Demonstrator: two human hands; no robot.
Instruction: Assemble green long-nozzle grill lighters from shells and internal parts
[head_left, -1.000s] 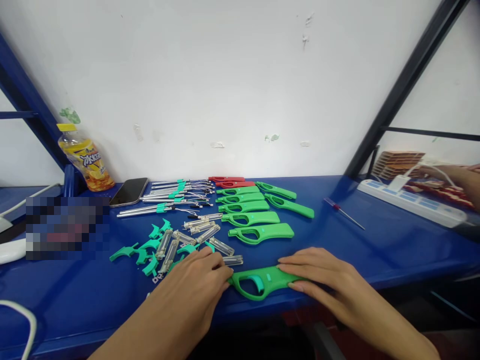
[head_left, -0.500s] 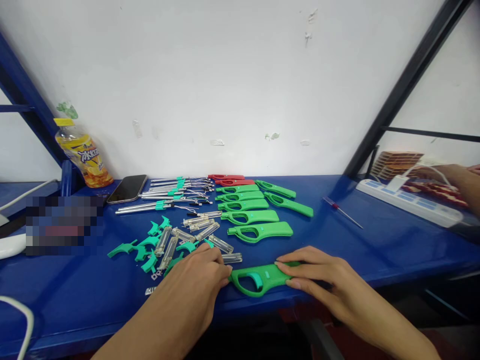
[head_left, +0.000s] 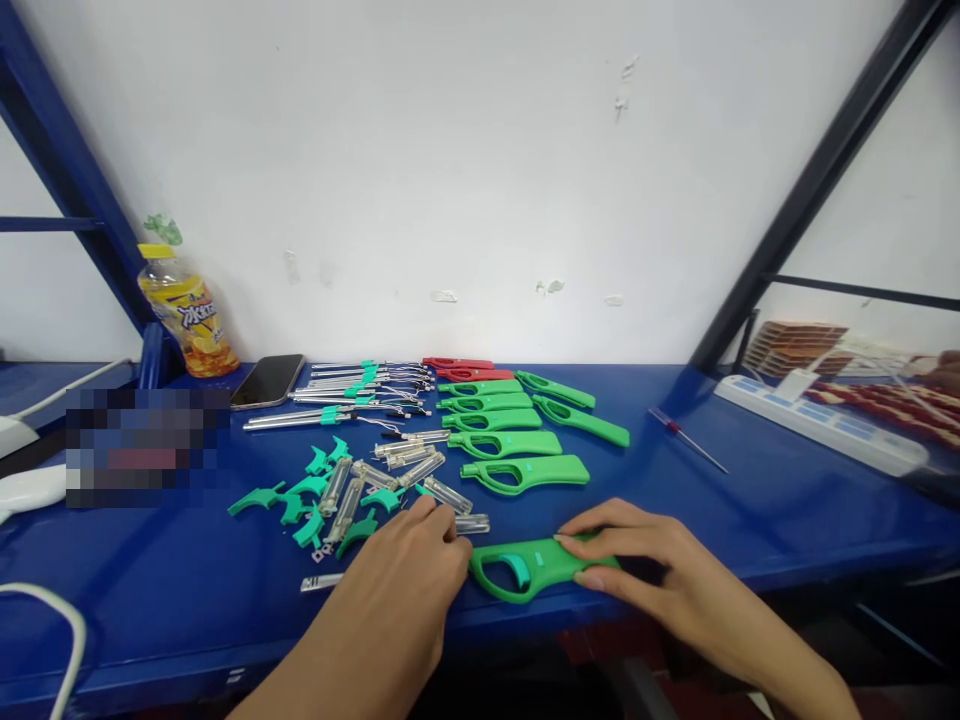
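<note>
A green lighter casing [head_left: 551, 560] with a teal trigger lies near the table's front edge. My left hand [head_left: 416, 565] is closed around its narrow end, where a silver rod [head_left: 321, 582] sticks out to the left from under the hand. The thumb and fingers of my right hand [head_left: 637, 550] pinch its wide end. Just behind it is another green casing [head_left: 544, 472], with several more beyond. Clear fluid tubes [head_left: 448, 494] and teal triggers [head_left: 255, 499] are scattered left of centre.
Silver rods with wires [head_left: 300, 419] and red casings [head_left: 469, 374] lie at the back. A bottle [head_left: 196, 325] and phone [head_left: 268, 381] stand left; a screwdriver [head_left: 688, 441] and power strip [head_left: 821, 425] are right.
The view has shifted slightly. More of the silver rod shows left of my left hand. Both hands remain on the green casing. The other person's hand at the far right has drawn back.
</note>
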